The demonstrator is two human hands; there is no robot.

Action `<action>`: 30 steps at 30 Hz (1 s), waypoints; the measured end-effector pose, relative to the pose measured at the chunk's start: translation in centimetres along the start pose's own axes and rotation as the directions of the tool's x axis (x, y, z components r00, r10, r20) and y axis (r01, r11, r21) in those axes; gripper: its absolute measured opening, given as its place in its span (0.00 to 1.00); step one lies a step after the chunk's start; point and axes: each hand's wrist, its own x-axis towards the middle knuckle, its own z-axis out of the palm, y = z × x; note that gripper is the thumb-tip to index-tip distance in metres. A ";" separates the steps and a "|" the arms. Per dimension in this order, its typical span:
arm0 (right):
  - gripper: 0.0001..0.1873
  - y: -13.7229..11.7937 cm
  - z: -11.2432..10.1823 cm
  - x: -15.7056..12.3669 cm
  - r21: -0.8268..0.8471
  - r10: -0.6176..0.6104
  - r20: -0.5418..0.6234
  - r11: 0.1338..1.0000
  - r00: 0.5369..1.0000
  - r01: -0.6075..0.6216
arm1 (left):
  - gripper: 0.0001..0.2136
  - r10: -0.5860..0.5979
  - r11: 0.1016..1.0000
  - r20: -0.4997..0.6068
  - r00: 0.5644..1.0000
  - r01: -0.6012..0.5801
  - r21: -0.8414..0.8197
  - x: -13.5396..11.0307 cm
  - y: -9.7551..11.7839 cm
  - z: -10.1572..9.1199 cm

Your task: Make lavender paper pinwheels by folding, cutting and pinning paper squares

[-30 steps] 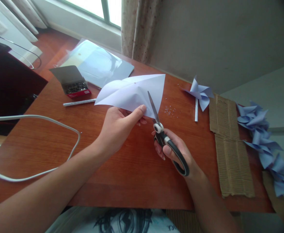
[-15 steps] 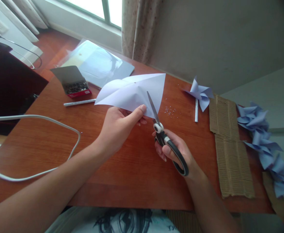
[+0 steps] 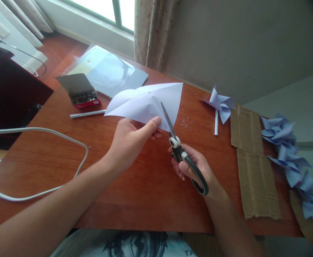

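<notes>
My left hand (image 3: 135, 137) pinches the near edge of a creased sheet of pale lilac paper (image 3: 135, 103), thumb on top and fingers underneath. The sheet is held above the table, and a small dark mark shows near its middle. In my right hand (image 3: 191, 164) is a pair of scissors (image 3: 174, 141) with black and white handles. One blade lies over the paper close to its near right corner; the other blade is mostly hidden under the sheet. A rolled white paper stick (image 3: 88, 113) pokes out from behind the paper's left side.
An open box of pins (image 3: 84, 96) stands beyond the stick, before a clear plastic packet (image 3: 108, 69). To the right are a finished pinwheel (image 3: 220, 103), corrugated cardboard (image 3: 255, 171) and several folded pinwheels (image 3: 287, 146). Tiny paper bits (image 3: 188, 123) lie mid-table. A white cable (image 3: 85, 153) loops at left.
The upper scissor blade's tip has shifted very slightly left and down over the paper. Both hands keep their holds, and the rest looks the same.
</notes>
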 end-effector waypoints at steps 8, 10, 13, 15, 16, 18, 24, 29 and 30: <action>0.25 0.0 -0.1 0.0 -0.001 0.004 -0.017 1.000 1.000 -0.004 | 0.09 -0.001 1.000 0.018 1.000 0.001 0.008 0.0 0.1 -0.1; 0.25 -0.1 0.0 0.0 -0.009 0.005 -0.022 1.000 1.000 -0.005 | 0.09 0.003 1.000 0.017 1.000 -0.003 0.004 0.0 0.1 -0.1; 0.26 -0.1 0.0 0.0 -0.021 0.011 -0.029 1.000 1.000 -0.012 | 0.09 0.003 1.000 0.002 1.000 -0.003 0.015 -0.1 0.1 0.0; 0.26 -0.1 0.0 0.0 -0.025 0.014 -0.034 1.000 0.999 -0.015 | 0.08 -0.005 1.000 0.001 1.000 0.005 0.009 0.0 0.1 0.0; 0.26 -0.1 0.1 0.0 -0.029 0.012 -0.038 0.999 0.999 -0.013 | 0.07 -0.011 1.000 0.005 1.000 0.011 0.001 0.0 0.1 0.0; 0.27 -0.1 0.1 0.0 -0.039 0.013 -0.047 0.999 0.999 -0.015 | 0.06 -0.019 1.000 0.016 1.000 0.019 -0.021 0.1 0.1 -0.1; 0.27 -0.2 0.3 -0.1 -0.056 0.022 -0.076 0.998 0.997 -0.027 | 0.05 -0.011 0.996 0.064 0.998 0.016 -0.088 0.0 -0.2 -0.4; 0.26 -0.4 0.3 0.0 -0.051 0.034 -0.068 0.998 0.997 -0.037 | 0.07 -0.011 0.996 0.075 0.997 0.017 -0.082 -0.1 -0.3 -0.5; 0.25 -0.5 0.2 0.0 -0.053 0.038 -0.068 0.998 0.997 -0.042 | 0.07 -0.010 0.997 0.075 0.997 0.016 -0.078 -0.1 -0.3 -0.5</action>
